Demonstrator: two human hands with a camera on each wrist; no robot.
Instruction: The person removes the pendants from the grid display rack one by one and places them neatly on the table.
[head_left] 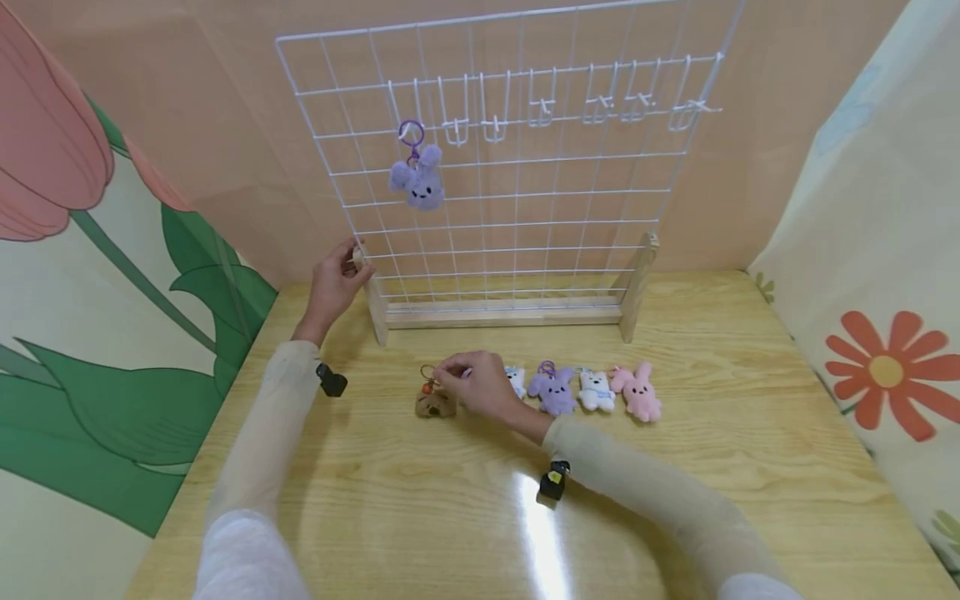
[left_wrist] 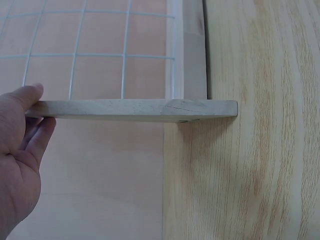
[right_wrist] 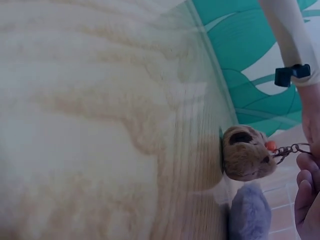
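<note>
My left hand (head_left: 335,287) grips the upper end of the wooden side post (left_wrist: 135,107) of a white wire grid rack (head_left: 517,200), thumb on one face and fingers on the other. Over the table, my right hand (head_left: 483,385) pinches the metal ring of a brown plush keychain (head_left: 435,405). That plush has a dark nose and an orange bead by its chain, and sits low at the tabletop. Beside it, a greyish plush (right_wrist: 250,212) shows in the right wrist view; my right hand covers it in the head view.
A purple bunny keychain (head_left: 420,179) hangs on the leftmost of several white hooks (head_left: 542,108). Right of my right hand lie a partly covered white plush (head_left: 515,381), a purple plush (head_left: 555,392), a white bear (head_left: 597,391) and a pink bunny (head_left: 640,393) on the wooden table (head_left: 420,508).
</note>
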